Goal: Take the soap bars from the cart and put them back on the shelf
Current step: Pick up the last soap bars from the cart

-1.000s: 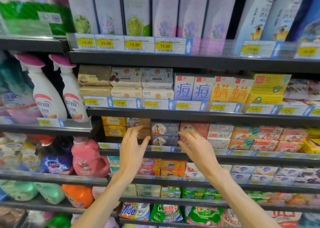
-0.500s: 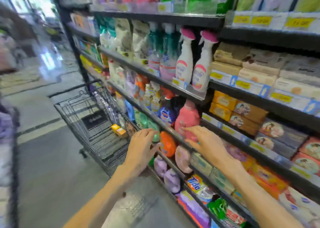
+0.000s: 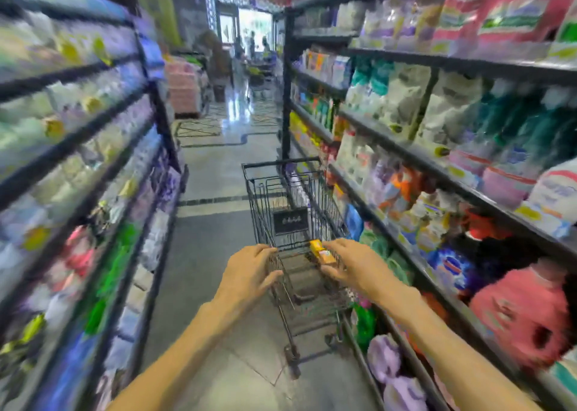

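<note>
Two orange-and-yellow boxed soap bars (image 3: 323, 252) lie in the near right corner of the black wire shopping cart (image 3: 281, 192), parked against the foot of the right-hand shelf (image 3: 437, 173) in a shop aisle. The right hand (image 3: 352, 267) reaches them with fingers spread and loosely curved, touching or just beside the boxes; whether it grasps them cannot be told. The left hand (image 3: 249, 275) rests at the cart's near left rim, fingers relaxed and grasping nothing. Half a second earlier both hands hovered before the shelf's bottles, the cart off to the left; now the view faces down the aisle and both hands have come to the cart. A dark plaque (image 3: 290, 220) on the cart's far wall carries writing too blurred to read; motion blur smears every shelf label.
</note>
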`<state>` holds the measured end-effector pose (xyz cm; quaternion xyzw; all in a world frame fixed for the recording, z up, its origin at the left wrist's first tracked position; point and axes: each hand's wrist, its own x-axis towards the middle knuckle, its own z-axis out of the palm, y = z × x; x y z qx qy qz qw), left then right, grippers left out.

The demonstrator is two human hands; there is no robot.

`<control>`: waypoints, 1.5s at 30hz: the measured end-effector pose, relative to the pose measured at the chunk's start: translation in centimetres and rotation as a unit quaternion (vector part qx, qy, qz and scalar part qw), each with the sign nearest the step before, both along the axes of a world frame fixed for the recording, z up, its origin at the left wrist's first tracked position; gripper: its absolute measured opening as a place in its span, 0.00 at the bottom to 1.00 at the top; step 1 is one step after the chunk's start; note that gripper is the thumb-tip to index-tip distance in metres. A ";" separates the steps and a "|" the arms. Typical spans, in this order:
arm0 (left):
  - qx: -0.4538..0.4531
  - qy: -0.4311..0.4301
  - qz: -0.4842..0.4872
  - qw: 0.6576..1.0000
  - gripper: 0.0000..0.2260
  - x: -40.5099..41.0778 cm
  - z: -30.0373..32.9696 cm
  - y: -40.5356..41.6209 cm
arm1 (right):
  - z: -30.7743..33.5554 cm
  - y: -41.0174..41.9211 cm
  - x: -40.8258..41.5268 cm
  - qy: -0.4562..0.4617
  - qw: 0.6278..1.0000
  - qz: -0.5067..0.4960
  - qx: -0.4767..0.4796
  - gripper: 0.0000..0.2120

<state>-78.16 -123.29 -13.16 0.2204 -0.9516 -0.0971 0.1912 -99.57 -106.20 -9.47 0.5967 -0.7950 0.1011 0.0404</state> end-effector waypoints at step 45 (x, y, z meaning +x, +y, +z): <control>-0.004 -0.077 -0.355 0.932 0.26 -49.6 -4.6 -56.8 | -4.3 -49.7 -31.8 -0.086 0.931 -0.354 0.020 0.29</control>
